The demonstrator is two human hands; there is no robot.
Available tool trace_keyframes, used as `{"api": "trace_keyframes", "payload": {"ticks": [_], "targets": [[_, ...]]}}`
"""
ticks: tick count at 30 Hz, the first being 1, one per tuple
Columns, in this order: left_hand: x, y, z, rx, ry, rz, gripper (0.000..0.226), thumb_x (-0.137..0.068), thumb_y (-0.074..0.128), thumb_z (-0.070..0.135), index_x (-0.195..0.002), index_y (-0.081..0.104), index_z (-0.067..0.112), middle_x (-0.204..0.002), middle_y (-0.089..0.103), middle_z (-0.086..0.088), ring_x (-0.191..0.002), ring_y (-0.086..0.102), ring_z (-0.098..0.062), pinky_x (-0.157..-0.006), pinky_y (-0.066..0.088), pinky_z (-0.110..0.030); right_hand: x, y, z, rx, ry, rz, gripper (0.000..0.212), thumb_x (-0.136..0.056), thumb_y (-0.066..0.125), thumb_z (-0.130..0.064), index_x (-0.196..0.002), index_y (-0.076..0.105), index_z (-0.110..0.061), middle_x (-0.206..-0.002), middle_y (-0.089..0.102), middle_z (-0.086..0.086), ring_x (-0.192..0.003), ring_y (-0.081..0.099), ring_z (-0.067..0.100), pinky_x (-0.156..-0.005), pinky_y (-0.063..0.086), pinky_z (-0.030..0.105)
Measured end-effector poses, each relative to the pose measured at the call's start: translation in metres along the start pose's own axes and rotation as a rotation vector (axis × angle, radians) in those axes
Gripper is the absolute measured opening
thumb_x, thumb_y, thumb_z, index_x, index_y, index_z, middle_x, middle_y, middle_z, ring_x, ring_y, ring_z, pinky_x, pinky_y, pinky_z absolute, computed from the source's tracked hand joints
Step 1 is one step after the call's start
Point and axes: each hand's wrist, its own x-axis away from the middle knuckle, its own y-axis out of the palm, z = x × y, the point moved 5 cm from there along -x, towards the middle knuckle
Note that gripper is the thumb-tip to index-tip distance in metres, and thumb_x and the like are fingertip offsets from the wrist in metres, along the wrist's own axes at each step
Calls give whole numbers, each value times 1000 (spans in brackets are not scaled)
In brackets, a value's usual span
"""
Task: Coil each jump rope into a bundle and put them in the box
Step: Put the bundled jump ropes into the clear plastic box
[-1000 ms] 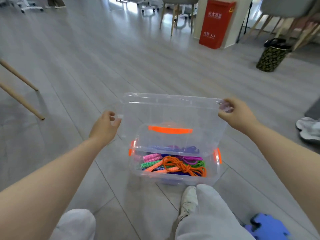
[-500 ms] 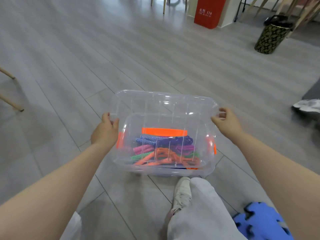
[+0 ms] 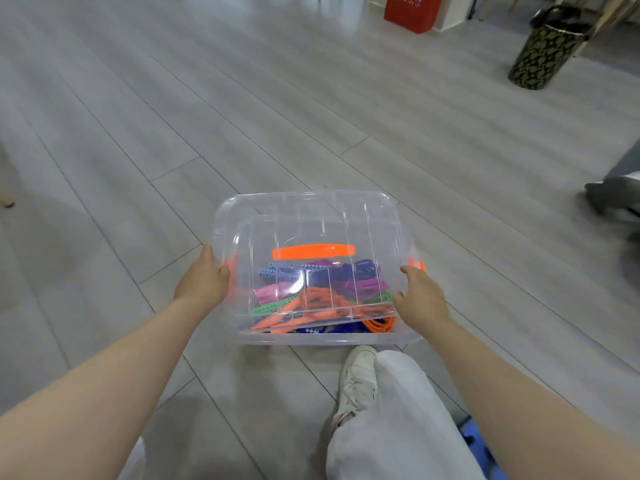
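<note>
The ropes (image 3: pixel 322 296), a tangle of orange, purple, pink, green and blue, lie inside the clear box (image 3: pixel 311 336), which sits on the floor (image 3: pixel 242 116) just ahead of the person's shoe (image 3: pixel 358 379). A clear lid (image 3: pixel 304 209) with an orange handle (image 3: pixel 313 252) lies over the box. The left hand (image 3: pixel 202 284) grips the lid's left edge, fingers curled round it; the right hand (image 3: pixel 419 297) grips its right edge likewise. Far right of the box stands a patterned bin (image 3: pixel 543 53), with a red cabinet (image 3: pixel 412 12) beyond.
</note>
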Motion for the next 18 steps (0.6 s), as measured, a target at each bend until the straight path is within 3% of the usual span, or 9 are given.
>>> {"api": "trace_keyframes", "payload": {"ticks": [7, 13, 18], "targets": [[-4, 19, -18, -43, -2, -100, 40, -96, 41, 23, -134, 37, 13, -125, 57, -17, -107, 56, -38, -80, 42, -37, 3, 4, -3, -49, 4, 92, 60, -92, 51, -18, -148, 29, -7, -155, 27, 10, -140, 27, 27, -114, 24, 37], [-1, 21, -8, -49, 79, -128, 24, -95, 42, 23, -117, 42, 14, -111, 63, -13, -95, 60, -36, -79, 47, -40, 16, 3, 14, -72, 115, 154, 59, -85, 45, -1, -143, 35, -8, -142, 38, 13, -119, 46, 34, -94, 43, 43], [2, 24, -11, -96, 93, -140, 35, -95, 43, 24, -129, 41, 14, -112, 63, -14, -94, 59, -37, -77, 45, -38, 27, 12, 20, -60, 121, 143, 56, -89, 42, -2, -144, 33, -8, -144, 34, 11, -121, 47, 34, -88, 47, 45]]}}
